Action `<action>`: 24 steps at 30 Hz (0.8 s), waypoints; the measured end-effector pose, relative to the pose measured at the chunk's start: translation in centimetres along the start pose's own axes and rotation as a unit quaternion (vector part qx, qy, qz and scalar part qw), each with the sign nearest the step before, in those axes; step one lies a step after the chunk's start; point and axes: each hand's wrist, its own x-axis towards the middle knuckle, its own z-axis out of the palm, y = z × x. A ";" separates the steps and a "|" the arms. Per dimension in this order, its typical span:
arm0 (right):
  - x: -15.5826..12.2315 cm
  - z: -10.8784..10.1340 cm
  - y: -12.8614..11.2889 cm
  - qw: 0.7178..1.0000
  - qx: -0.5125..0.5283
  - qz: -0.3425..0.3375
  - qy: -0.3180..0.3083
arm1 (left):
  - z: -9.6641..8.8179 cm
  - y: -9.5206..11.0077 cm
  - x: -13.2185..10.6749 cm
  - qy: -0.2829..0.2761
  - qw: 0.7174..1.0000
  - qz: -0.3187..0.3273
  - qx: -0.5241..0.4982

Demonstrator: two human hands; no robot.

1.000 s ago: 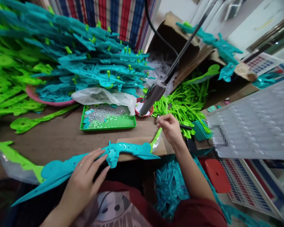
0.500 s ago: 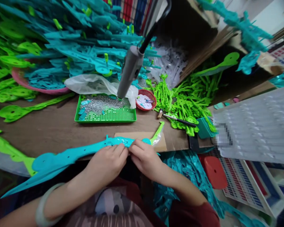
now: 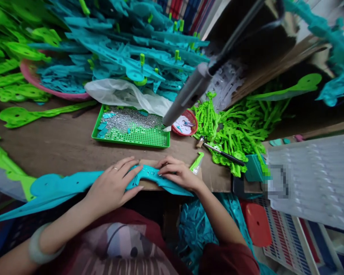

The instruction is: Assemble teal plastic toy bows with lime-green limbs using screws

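The left hand (image 3: pixel 114 187) lies over the blue part (image 3: pixel 77 182), with its thumb spread away from its fingers. The right hand (image 3: pixel 176 172) is just beside it, with bent fingers touching the same part (it may be pinching something tiny, but I can't tell). The blue part runs under both hands and sticks out past them.

It looks mostly put together to me. One green tip (image 3: pixel 13 172) is on the end left of the hands, and another green tip (image 3: pixel 197 162) is just past the right hand. The middle, between the hands, seems to be the bit being worked on. I can't tell if any screws are left to do. The driver (image 3: pixel 187 93) hangs beyond the hands, touching nothing they hold.

The fingers hide some of the middle. The far left end is cut off.
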 end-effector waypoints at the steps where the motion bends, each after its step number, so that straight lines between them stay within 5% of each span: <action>1: 0.0 0.0 0.0 1.000 0.002 0.001 -0.005 | -0.1 0.1 0.1 0.000 1.000 -0.002 -0.001; 14: 0.3 -0.1 0.2 0.999 -0.019 -0.007 -0.038 | -0.3 0.1 0.2 -0.006 1.000 0.002 0.001; 24: 0.1 0.5 -0.2 0.989 -0.136 -0.026 -0.042 | -0.9 -0.1 -0.2 -0.023 0.999 0.014 -0.028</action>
